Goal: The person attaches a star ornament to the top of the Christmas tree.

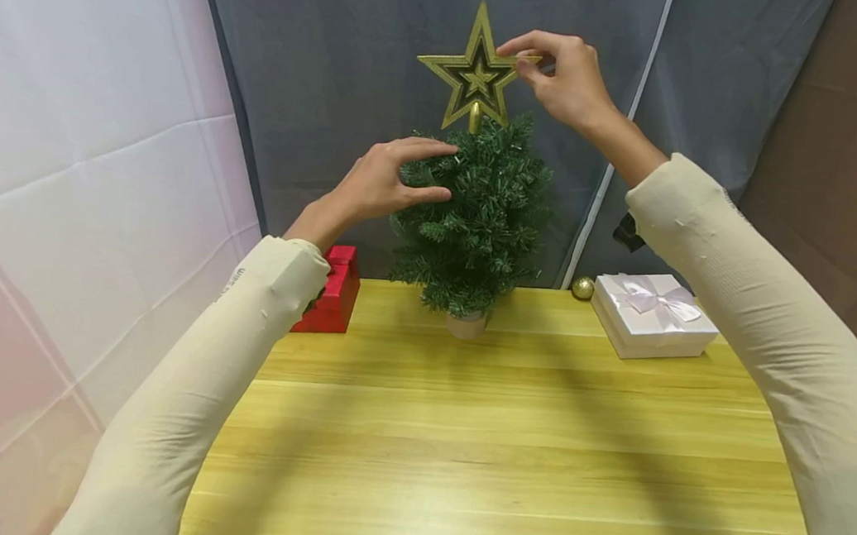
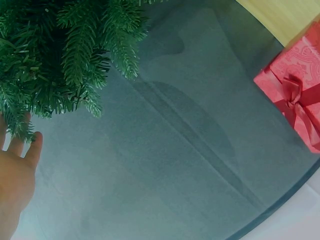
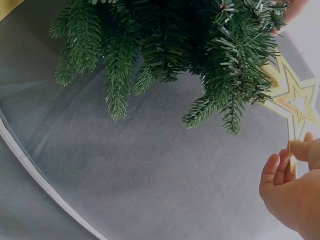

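A gold star tree topper (image 1: 477, 79) stands upright at the tip of a small green Christmas tree (image 1: 480, 221), its gold socket among the top branches. My right hand (image 1: 565, 74) pinches the star's right point between thumb and fingers; the right wrist view shows the same pinch on the star (image 3: 298, 102). Beside the tree's upper left, my left hand (image 1: 378, 177) reaches with thumb and fingers spread apart and holds nothing. In the left wrist view, fingertips of that hand (image 2: 17, 175) meet the outer branches (image 2: 75, 55).
On the wooden table (image 1: 491, 446), a red gift box (image 1: 333, 294) stands left of the tree. To the right are a gold ball ornament (image 1: 583, 288) and a white gift box (image 1: 652, 316) with a ribbon bow. A grey curtain (image 1: 322, 86) hangs behind.
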`<state>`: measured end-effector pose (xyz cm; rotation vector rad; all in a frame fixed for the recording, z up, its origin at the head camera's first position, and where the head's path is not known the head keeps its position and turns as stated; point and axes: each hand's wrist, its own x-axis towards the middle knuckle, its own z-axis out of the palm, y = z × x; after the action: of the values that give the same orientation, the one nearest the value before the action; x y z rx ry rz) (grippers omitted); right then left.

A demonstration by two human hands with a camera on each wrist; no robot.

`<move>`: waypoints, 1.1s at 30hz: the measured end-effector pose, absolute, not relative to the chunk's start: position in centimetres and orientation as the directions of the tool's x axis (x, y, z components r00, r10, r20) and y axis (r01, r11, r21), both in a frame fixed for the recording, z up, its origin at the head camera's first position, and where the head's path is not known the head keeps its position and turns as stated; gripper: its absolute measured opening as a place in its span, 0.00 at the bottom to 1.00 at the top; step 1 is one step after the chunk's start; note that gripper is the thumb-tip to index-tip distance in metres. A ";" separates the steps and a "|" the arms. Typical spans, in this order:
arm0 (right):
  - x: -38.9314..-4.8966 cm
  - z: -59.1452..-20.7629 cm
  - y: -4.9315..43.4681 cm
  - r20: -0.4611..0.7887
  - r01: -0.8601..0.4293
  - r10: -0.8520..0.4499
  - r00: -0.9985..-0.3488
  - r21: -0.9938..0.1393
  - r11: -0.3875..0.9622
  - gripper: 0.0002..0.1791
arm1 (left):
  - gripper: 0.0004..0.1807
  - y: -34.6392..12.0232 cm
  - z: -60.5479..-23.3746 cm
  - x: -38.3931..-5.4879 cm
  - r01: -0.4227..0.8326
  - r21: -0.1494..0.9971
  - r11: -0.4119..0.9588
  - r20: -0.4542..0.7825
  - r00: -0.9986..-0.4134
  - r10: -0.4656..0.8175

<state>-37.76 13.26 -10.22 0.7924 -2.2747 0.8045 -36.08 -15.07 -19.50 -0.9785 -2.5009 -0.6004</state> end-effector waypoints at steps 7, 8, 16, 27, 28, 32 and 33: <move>-37.4 -10.1 13.4 0.692 -0.690 -0.335 -0.640 -0.325 0.647 0.17 | 0.37 -15.2 -19.6 -36.0 0.703 0.248 0.667 0.491 -0.685 0.539; -37.4 -10.1 13.6 0.692 -0.688 -0.332 -0.641 -0.327 0.648 0.17 | 0.37 -15.2 -19.6 -36.0 0.701 0.248 0.668 0.490 -0.686 0.538; -37.3 -10.0 14.7 0.694 -0.659 -0.287 -0.660 -0.352 0.665 0.18 | 0.37 -15.4 -19.6 -36.0 0.696 0.247 0.674 0.486 -0.691 0.536; -36.9 -10.4 17.0 0.701 -0.631 -0.241 -0.671 -0.369 0.683 0.18 | 0.38 -15.7 -19.7 -35.9 0.685 0.249 0.684 0.479 -0.701 0.528; -36.8 -10.5 17.3 0.703 -0.631 -0.239 -0.669 -0.369 0.683 0.18 | 0.38 -15.7 -19.7 -35.9 0.686 0.252 0.683 0.478 -0.702 0.528; -36.4 -10.9 18.2 0.711 -0.631 -0.228 -0.665 -0.372 0.681 0.18 | 0.38 -15.6 -19.7 -35.9 0.692 0.263 0.672 0.486 -0.697 0.527; -36.3 -11.0 18.5 0.712 -0.632 -0.230 -0.664 -0.369 0.682 0.18 | 0.38 -15.6 -19.7 -35.9 0.695 0.267 0.667 0.490 -0.694 0.527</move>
<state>-36.26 18.50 -10.99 0.6588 -2.2500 0.8128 -35.95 -15.59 -19.72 -0.9616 -2.5110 -0.6241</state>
